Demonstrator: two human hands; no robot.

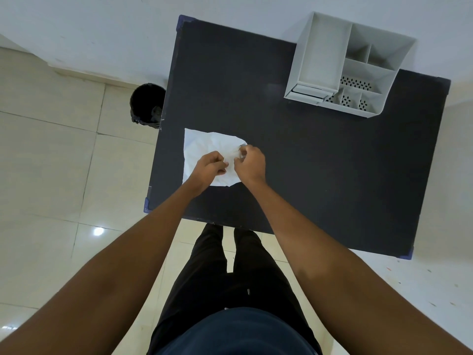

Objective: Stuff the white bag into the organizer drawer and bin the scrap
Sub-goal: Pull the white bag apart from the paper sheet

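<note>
Your white bag (202, 147) lies flat on the dark tabletop (307, 162), near its left edge and toward your side. It looks thin and crumpled, creased all over, with a squared far-left corner and a ragged, uneven right edge. Your left hand (208, 167) rests on the middle of the bag with its fingers curled in, and its grip is pinched closed on the bag's material. Your right hand (250, 163) sits just beside it at the bag's right edge, fingers bent inward in a narrow grip on a bit of the material there; whether that bit is a separate scrap you cannot tell. The two hands almost touch each other.

The grey organizer (348, 65) stands at the far right of the tabletop, well apart from the bag, with open compartments on top and a drawer (307, 92) at its near-left corner. A black bin (147, 103) stands on the floor just beside the tabletop's left edge.
</note>
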